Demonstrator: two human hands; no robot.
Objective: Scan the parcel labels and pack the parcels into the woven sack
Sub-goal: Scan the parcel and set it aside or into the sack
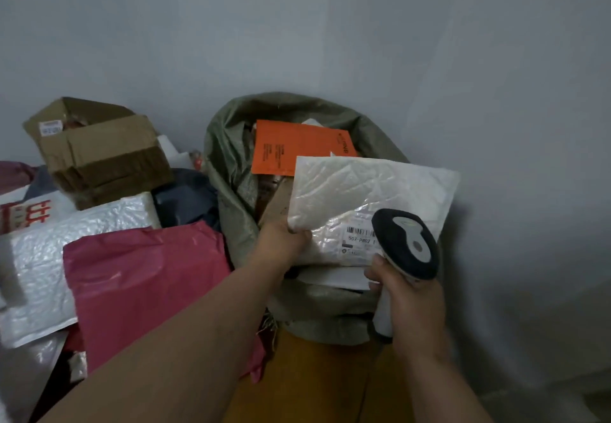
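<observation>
My left hand (281,240) grips the near left corner of a white bubble-mailer parcel (363,191), held over the mouth of the green woven sack (228,158). The parcel's barcode label (358,235) faces up. My right hand (410,303) grips the handle of a dark and grey barcode scanner (408,244), whose head is just over the label's right part. Inside the sack lie an orange parcel (291,148) and other packages, mostly hidden under the white parcel.
A heap of parcels lies left of the sack: a pink poly bag (142,283), a white bubble mailer (66,247), a taped cardboard box (99,151), a dark bag (185,197). A grey wall stands behind and to the right. An orange-brown surface (304,383) lies below the sack.
</observation>
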